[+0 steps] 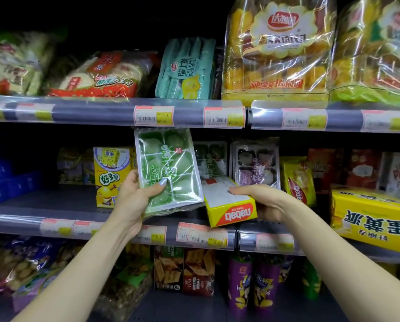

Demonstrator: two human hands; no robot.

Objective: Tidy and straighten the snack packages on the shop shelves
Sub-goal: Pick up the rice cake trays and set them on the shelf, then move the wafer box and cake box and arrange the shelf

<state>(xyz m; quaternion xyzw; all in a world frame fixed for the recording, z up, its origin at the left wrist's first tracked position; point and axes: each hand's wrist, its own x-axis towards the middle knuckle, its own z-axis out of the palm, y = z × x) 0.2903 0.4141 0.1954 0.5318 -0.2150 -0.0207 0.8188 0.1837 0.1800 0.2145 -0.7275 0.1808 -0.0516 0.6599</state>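
while left hand (134,194) grips green mochi pack (169,168) at lower left corner, thumb across front, pack stands tilted before middle shelf (43,205). right hand (264,203) holds yellow nabati box (229,205) from right side, thumb on top, box just beside pack's lower right corner. purple mochi pack (256,163) behind.

Place: a shop snack aisle.
Evidence: price tags (153,115) clipped along the grey shelf rail (97,111); packaged bread (279,49) stacked above that rail.
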